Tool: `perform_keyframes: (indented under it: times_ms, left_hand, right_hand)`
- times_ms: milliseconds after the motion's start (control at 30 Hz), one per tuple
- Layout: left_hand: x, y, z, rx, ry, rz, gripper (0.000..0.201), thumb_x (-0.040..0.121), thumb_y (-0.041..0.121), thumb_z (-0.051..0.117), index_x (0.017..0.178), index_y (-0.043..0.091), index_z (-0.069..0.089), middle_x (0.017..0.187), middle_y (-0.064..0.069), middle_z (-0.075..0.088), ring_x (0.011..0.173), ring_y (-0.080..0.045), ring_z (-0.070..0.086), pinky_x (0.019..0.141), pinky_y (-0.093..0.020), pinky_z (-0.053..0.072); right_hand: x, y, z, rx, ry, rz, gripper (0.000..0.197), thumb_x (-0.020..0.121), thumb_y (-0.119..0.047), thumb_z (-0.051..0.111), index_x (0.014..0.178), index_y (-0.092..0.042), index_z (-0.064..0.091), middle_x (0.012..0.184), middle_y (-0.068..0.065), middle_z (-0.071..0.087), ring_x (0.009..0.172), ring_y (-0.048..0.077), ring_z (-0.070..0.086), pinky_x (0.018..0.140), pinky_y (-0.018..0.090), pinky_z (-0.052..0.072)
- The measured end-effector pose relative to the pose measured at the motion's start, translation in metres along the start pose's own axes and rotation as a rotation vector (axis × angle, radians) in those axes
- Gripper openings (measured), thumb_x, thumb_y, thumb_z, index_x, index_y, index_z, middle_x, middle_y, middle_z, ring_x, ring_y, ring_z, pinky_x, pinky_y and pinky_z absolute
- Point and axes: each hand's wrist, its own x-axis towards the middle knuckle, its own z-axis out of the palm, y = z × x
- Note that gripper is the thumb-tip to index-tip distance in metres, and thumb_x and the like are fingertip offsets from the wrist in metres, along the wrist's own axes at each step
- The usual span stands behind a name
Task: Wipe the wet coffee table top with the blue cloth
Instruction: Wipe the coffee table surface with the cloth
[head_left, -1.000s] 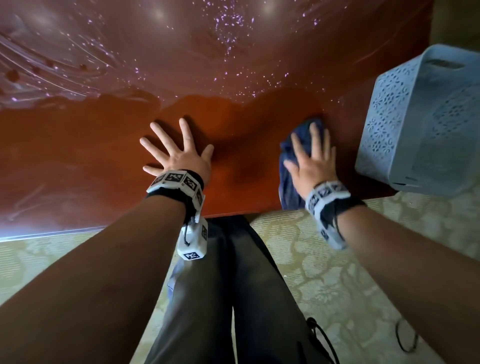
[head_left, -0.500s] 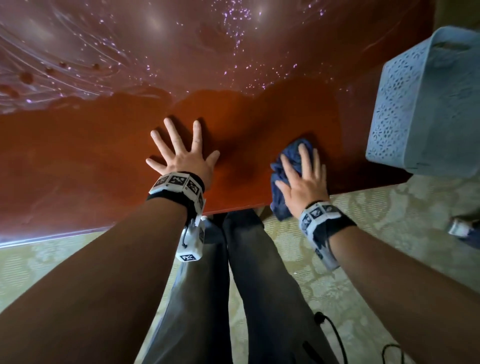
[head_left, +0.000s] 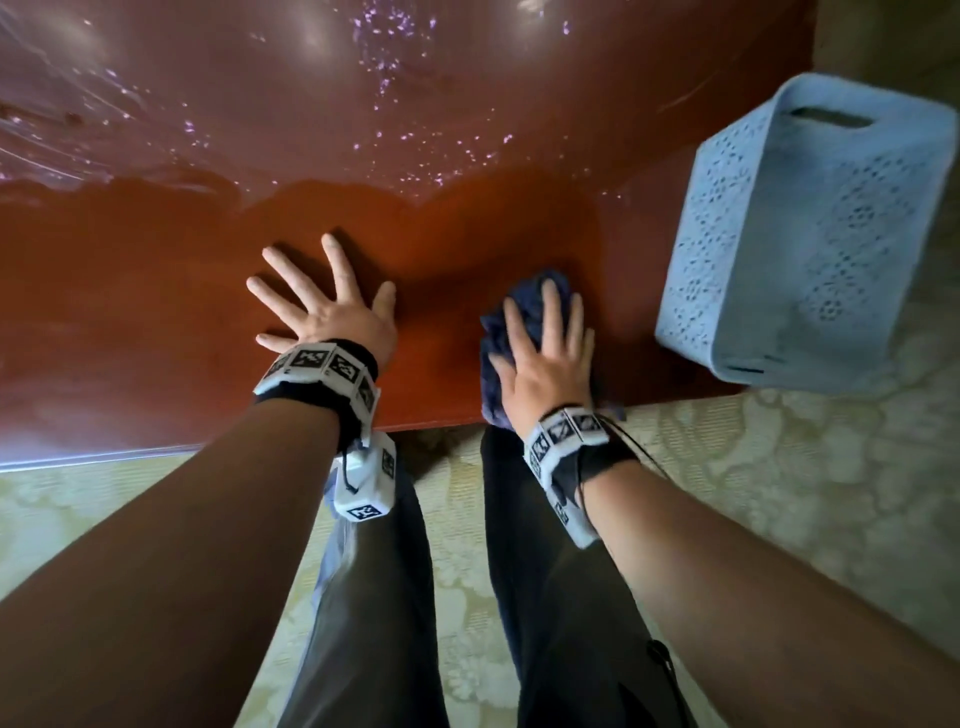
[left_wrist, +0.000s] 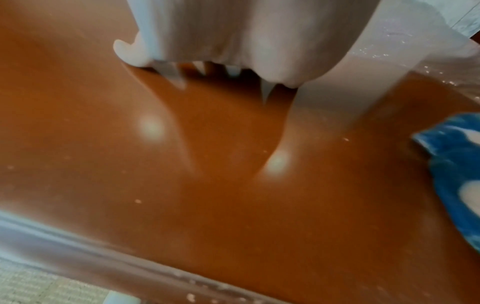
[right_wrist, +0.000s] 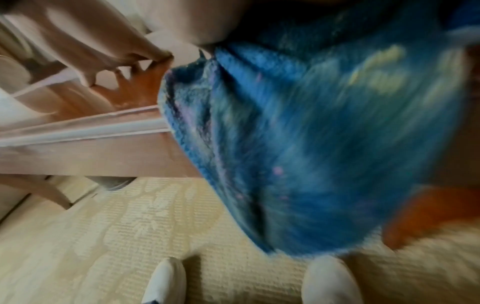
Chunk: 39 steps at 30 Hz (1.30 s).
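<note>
The reddish-brown coffee table top (head_left: 156, 332) fills the upper part of the head view; water drops glint on its far half (head_left: 395, 78). My right hand (head_left: 545, 353) lies flat with straight fingers on the crumpled blue cloth (head_left: 496, 364), pressing it down at the table's near edge, where the cloth hangs a little over. The right wrist view shows the blue cloth (right_wrist: 298, 144) blurred, draped over the edge. My left hand (head_left: 322, 306) is spread flat on the table, palm down, holding nothing. The left wrist view catches the blue cloth (left_wrist: 451, 164) at its right side.
A pale blue perforated plastic basket (head_left: 810, 234) stands on the table's right corner, close to the cloth. Below the near edge are my dark trousers (head_left: 545, 597), a patterned cream carpet (head_left: 779, 467) and white shoes (right_wrist: 166, 281).
My right hand slid the cloth along the near edge, first leftward toward me, then a little forward again. The left hand stayed planted on the table.
</note>
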Motion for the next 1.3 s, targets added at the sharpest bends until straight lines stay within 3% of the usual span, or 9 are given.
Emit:
perform_keyframes:
  times_ms: [100,267,367,500,633,833,933,1100,1300]
  left_hand:
    - [-0.008,0.021,0.006,-0.004,-0.005,-0.009,0.075,0.095,0.064,0.028,0.151,0.039,-0.014,0.156,-0.013,-0.029,0.143,-0.040,-0.022,0.109,-0.071,0.006]
    - [-0.014,0.038,0.012,-0.004,-0.010,-0.011,0.075,0.094,0.065,0.027,0.151,0.038,-0.015,0.156,-0.014,-0.029,0.143,-0.041,-0.022,0.110,-0.070,0.006]
    - [-0.015,0.037,0.011,0.002,-0.011,-0.012,0.076,0.094,0.066,0.027,0.151,0.038,-0.014,0.157,-0.015,-0.028,0.143,-0.041,-0.021,0.109,-0.070,0.007]
    - [-0.016,0.035,0.008,0.000,-0.027,-0.005,0.076,0.093,0.067,0.027,0.151,0.039,-0.014,0.156,-0.014,-0.028,0.143,-0.041,-0.021,0.109,-0.069,0.008]
    - [-0.014,0.031,0.005,0.011,-0.041,0.010,0.077,0.093,0.068,0.028,0.150,0.041,-0.016,0.156,-0.012,-0.030,0.143,-0.040,-0.022,0.110,-0.069,0.008]
    - [-0.010,0.018,0.002,0.062,-0.049,0.083,0.076,0.092,0.069,0.028,0.148,0.044,-0.017,0.156,-0.009,-0.032,0.143,-0.039,-0.024,0.109,-0.069,0.007]
    - [-0.007,0.008,0.000,0.075,-0.066,0.122,0.075,0.093,0.068,0.028,0.148,0.045,-0.017,0.156,-0.007,-0.032,0.143,-0.037,-0.025,0.110,-0.069,0.007]
    - [-0.007,-0.007,-0.001,0.086,-0.054,0.153,0.078,0.092,0.069,0.023,0.148,0.038,-0.022,0.156,-0.002,-0.032,0.145,-0.030,-0.025,0.112,-0.067,0.005]
    - [0.004,-0.035,-0.007,0.084,-0.046,0.145,0.079,0.088,0.075,0.016,0.147,0.040,-0.024,0.156,-0.002,-0.033,0.144,-0.028,-0.026,0.112,-0.066,0.002]
  right_hand:
    - [0.013,0.027,-0.011,0.037,0.050,0.156,0.056,0.090,-0.046,0.046,0.140,-0.023,0.042,0.152,0.018,0.024,0.135,0.048,0.023,0.101,0.062,0.030]
    - [0.095,0.028,-0.049,0.146,0.037,0.488,0.065,0.096,-0.051,0.035,0.151,-0.027,0.010,0.157,0.011,-0.009,0.142,0.039,-0.006,0.114,0.055,0.009]
    - [0.111,0.013,-0.053,0.111,0.036,0.379,0.064,0.096,-0.050,0.037,0.150,-0.027,0.012,0.158,0.011,-0.007,0.142,0.039,-0.005,0.113,0.055,0.010]
    - [0.061,0.012,-0.031,0.039,0.011,0.050,0.059,0.090,-0.044,0.045,0.144,-0.022,0.035,0.155,0.017,0.015,0.139,0.047,0.013,0.107,0.061,0.021]
    - [0.039,0.034,-0.026,0.049,-0.010,0.079,0.056,0.090,-0.044,0.044,0.140,-0.020,0.042,0.153,0.019,0.021,0.137,0.048,0.019,0.103,0.063,0.025]
    - [0.140,0.019,-0.070,0.071,0.052,0.331,0.062,0.096,-0.048,0.036,0.150,-0.027,0.014,0.158,0.010,-0.005,0.143,0.038,-0.002,0.113,0.056,0.012]
    - [0.151,-0.019,-0.068,0.033,0.048,0.190,0.061,0.095,-0.047,0.039,0.149,-0.029,0.018,0.158,0.009,-0.002,0.143,0.038,0.000,0.113,0.055,0.013]
    - [0.084,-0.043,-0.039,-0.129,-0.113,-0.174,0.062,0.093,-0.046,0.044,0.149,-0.029,0.021,0.158,0.010,0.000,0.142,0.040,0.001,0.111,0.056,0.011]
    - [0.109,0.017,-0.065,-0.076,-0.065,0.067,0.061,0.096,-0.046,0.039,0.149,-0.027,0.018,0.158,0.011,-0.003,0.143,0.039,-0.001,0.112,0.057,0.014]
